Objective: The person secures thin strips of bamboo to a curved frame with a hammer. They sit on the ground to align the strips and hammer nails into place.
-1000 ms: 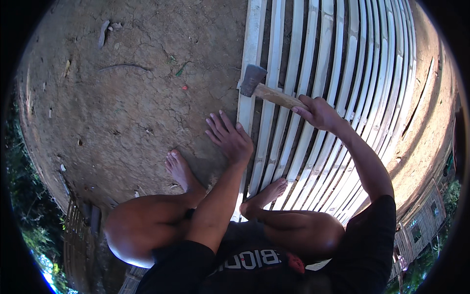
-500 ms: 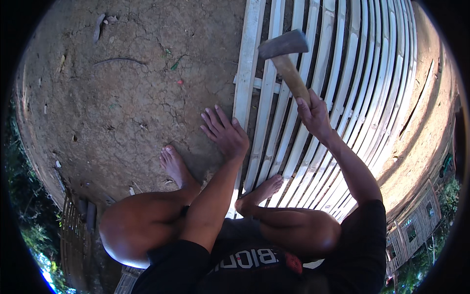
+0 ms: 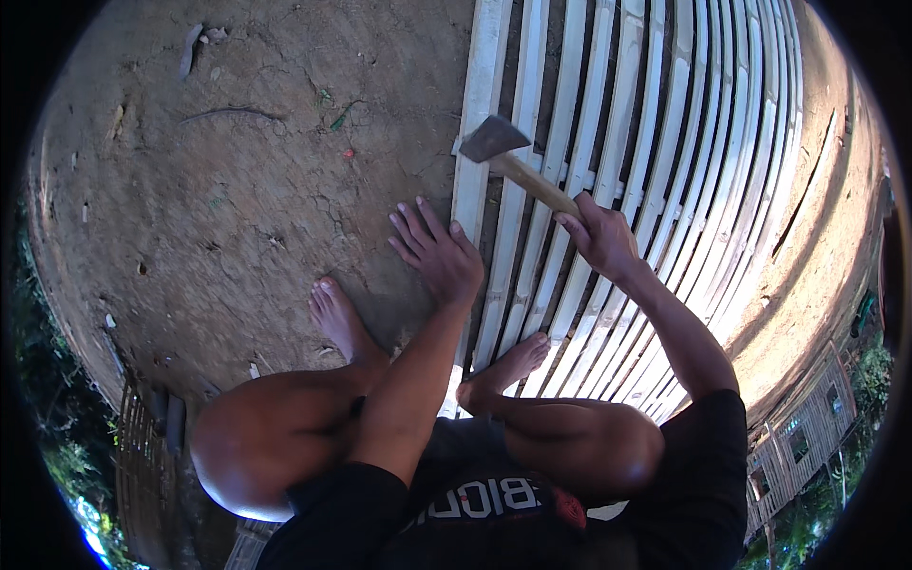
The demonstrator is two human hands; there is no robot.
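Note:
My right hand [image 3: 605,237] is wrapped round the lower end of the wooden handle of a hatchet [image 3: 495,139]. Its dark metal head is over the leftmost slat [image 3: 472,195] of a pale slatted panel, close to where a crosspiece runs beneath the slats. Whether the head touches the slat I cannot tell. My left hand [image 3: 444,256] has its fingers spread, with the thumb side against the outer edge of that same slat and the fingers over the bare soil. Nothing shows in its grasp.
The panel's long slats [image 3: 622,123] run away from me with gaps between them. My right foot [image 3: 513,369] rests on the slats, my left foot [image 3: 337,318] on cracked soil [image 3: 237,180]. A woven fence-like structure [image 3: 798,456] stands at the right rim.
The hatchet has swung down and to the left, its head now over the leftmost slat. My right hand has lowered slightly toward me; my left hand stays nearly in place.

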